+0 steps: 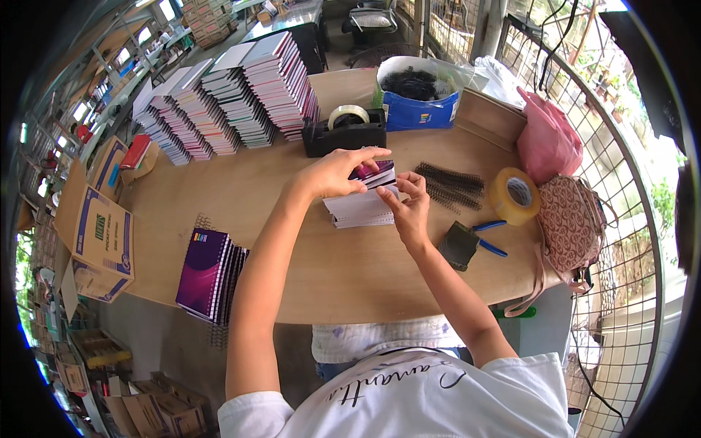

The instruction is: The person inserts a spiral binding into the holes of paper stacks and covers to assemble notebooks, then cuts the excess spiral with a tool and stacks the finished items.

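Note:
A small notebook with a purple cover [377, 175] and white punched pages [360, 209] is between my hands over the middle of the table. My left hand [337, 174] grips its far left side, the fingers across the top and the thumb below. At its right edge, my right hand [407, 206] pinches with thumb and index finger; exactly what lies between those fingertips is hidden. Dark wire spiral coils [451, 186] lie to the right of the hands. Nearer me are blue-handled pliers [488, 239] beside a dark square block [458, 245].
Tall notebook stacks [241, 95] stand far left. Behind my hands are a black tape dispenser [345, 135] and a blue box [420, 106] of black coils. Bound purple notebooks [208, 274] sit front left, near a carton [102, 237]. Tape [517, 196] and bags [573, 215] are right.

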Demonstrator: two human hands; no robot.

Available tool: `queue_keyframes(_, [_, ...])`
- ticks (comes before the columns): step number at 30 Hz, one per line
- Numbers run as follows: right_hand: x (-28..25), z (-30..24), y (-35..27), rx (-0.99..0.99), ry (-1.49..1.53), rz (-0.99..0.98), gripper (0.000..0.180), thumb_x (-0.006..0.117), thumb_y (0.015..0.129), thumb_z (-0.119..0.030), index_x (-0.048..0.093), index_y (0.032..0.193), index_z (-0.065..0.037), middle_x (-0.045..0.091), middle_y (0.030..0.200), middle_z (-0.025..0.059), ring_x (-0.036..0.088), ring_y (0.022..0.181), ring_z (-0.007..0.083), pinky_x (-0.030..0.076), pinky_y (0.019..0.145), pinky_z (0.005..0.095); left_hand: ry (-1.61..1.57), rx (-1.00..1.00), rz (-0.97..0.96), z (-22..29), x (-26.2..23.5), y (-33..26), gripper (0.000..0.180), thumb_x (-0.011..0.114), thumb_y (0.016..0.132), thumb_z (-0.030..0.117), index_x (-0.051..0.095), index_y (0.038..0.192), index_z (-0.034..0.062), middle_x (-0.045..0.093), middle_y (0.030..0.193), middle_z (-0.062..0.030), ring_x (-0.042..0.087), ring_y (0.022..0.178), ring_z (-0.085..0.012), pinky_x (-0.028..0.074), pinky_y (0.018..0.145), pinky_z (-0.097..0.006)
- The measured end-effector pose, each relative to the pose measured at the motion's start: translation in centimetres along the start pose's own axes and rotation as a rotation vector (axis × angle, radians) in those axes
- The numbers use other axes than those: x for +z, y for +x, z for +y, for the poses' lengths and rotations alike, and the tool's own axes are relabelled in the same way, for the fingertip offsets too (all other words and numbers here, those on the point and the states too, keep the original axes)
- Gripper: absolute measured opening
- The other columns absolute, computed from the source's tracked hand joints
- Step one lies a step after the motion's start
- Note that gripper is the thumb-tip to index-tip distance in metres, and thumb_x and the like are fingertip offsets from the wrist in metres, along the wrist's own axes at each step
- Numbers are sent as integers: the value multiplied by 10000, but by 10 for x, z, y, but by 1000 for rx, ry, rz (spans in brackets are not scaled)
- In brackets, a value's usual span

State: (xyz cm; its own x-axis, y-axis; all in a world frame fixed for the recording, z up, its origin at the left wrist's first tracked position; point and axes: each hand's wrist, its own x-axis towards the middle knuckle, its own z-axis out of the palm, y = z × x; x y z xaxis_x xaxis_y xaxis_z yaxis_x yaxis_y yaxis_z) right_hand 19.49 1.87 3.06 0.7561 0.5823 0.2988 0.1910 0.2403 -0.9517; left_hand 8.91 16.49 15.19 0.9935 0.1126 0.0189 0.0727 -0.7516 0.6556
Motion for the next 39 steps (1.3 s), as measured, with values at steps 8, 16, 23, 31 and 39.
queue_keyframes(8, [-11, 5, -3, -180, -433, 104, 480, 821, 744, -174, 621, 1120, 48, 490, 1181, 138, 511, 1070, 268, 478, 877, 353, 32, -84, 191, 2, 6, -1, 803, 563, 826, -37, 286, 1536, 217, 703, 1042, -181, 689, 941, -279, 517, 857, -359])
queue_keyframes(16, [-13, -65, 74, 755, 382, -393, 480, 667, 925, -241, 495, 1188, 122, 635, 979, 219, 723, 749, 341, 615, 625, 389, 22, -3, 511, 6, 34, -21, 939, 536, 839, -65, 44, 1586, 221, 695, 901, -190, 683, 817, -316, 514, 803, -381])
queue_keyframes(23, [-31, -68, 22, 89, 280, -444, 225, 563, 950, -13, 502, 1166, -10, 629, 1034, 66, 638, 871, 132, 507, 747, 229, 245, 114, 1111, 27, 65, -62, 910, 676, 883, 60, 73, 1562, 30, 543, 1330, -211, 580, 1164, -311, 477, 956, -385])
queue_keyframes(31, [-43, -24, -100, 103, 139, -271, 183, 576, 991, -167, 516, 1110, -40, 573, 1007, 58, 510, 981, 137, 408, 911, 283, 84, -78, 940, 30, 192, -114, 485, 638, 903, -31, 458, 1352, -3, 587, 1082, -124, 591, 1020, -245, 483, 910, -359])
queue_keyframes(39, [-42, -29, -89, -100, -203, -70, 176, 588, 979, -194, 598, 942, -22, 589, 872, 100, 562, 827, 218, 466, 741, 350, -122, -152, 971, 19, 205, -108, 248, 659, 911, 93, 618, 1156, 84, 569, 1013, -124, 564, 951, -291, 458, 846, -394])
